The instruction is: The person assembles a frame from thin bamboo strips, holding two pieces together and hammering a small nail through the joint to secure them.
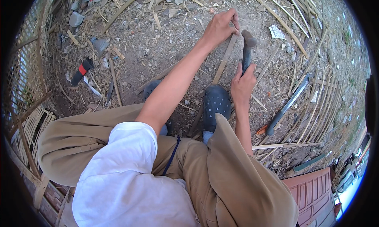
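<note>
My right hand (242, 86) is wrapped round the dark handle of a hammer (249, 39), whose head points away from me beside my left fingertips. With my left hand (221, 27) I pinch at the far end of a flat wooden strip (223, 63); whatever is between thumb and fingers is too small to make out. The strip runs back toward me over the dirt, and its near part reaches my dark clog (216, 106), which hides some of it.
A long-bladed tool with a dark handle (287, 105) lies at the right, near a slatted wooden frame (321, 108). A black sheath-like object with a red band (82, 71) lies at the left. Loose strips, stones (75, 19) and scraps cover the ground. Lattice (25, 65) stands far left.
</note>
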A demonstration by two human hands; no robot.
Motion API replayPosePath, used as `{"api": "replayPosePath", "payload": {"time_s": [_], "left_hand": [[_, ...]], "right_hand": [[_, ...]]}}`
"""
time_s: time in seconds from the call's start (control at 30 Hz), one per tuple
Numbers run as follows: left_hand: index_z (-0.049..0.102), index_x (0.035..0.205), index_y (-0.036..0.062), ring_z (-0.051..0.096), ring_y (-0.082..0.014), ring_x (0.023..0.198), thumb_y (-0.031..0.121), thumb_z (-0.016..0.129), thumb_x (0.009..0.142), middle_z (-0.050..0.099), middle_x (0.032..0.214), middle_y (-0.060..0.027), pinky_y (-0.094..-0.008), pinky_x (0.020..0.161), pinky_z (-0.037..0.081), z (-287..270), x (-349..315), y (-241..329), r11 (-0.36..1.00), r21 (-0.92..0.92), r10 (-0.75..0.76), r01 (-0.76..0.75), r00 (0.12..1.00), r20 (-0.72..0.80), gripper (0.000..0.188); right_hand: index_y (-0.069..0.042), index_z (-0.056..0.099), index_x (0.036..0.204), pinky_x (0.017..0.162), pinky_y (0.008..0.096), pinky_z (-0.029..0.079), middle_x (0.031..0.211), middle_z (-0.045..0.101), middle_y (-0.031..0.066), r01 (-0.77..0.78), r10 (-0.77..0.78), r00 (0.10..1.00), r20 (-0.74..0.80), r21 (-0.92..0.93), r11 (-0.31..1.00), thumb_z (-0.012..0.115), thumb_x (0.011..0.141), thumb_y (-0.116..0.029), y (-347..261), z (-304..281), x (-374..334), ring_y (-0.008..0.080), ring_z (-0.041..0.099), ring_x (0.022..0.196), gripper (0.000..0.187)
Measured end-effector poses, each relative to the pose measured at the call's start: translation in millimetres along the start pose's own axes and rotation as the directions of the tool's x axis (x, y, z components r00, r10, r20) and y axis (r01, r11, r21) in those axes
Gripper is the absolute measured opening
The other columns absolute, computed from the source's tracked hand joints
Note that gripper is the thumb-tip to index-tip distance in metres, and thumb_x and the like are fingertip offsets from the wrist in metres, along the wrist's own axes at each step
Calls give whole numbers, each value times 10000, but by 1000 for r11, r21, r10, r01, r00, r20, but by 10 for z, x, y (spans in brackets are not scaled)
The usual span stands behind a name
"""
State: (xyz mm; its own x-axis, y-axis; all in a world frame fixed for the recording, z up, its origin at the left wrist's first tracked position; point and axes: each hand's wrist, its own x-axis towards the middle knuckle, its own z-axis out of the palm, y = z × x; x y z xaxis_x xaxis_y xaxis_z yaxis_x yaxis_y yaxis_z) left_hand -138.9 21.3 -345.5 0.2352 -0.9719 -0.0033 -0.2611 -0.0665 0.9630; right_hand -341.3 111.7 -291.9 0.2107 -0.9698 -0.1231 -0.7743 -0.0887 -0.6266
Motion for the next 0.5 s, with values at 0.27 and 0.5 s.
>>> {"api": "replayPosePath", "payload": {"time_s": [0.27,0.5], "left_hand": [[575,1074,29,797,-288,972,-88,741,872,797,956,-114,-428,843,634,13,-33,-52,985,115,134,-130,991,-28,286],[583,1083,30,782,-331,997,-87,741,870,793,964,-110,-452,865,614,9,-39,-59,982,118,152,-147,988,-33,290]], "right_hand": [[34,507,1124,555,587,453,691,621,322,43,-43,999,-29,-19,999,662,1110,-129,2,24,23,556,670,662,225],[20,498,1107,564,596,456,692,616,325,-19,19,1000,11,-19,1000,663,1110,-130,-5,55,3,560,679,689,223]]}}
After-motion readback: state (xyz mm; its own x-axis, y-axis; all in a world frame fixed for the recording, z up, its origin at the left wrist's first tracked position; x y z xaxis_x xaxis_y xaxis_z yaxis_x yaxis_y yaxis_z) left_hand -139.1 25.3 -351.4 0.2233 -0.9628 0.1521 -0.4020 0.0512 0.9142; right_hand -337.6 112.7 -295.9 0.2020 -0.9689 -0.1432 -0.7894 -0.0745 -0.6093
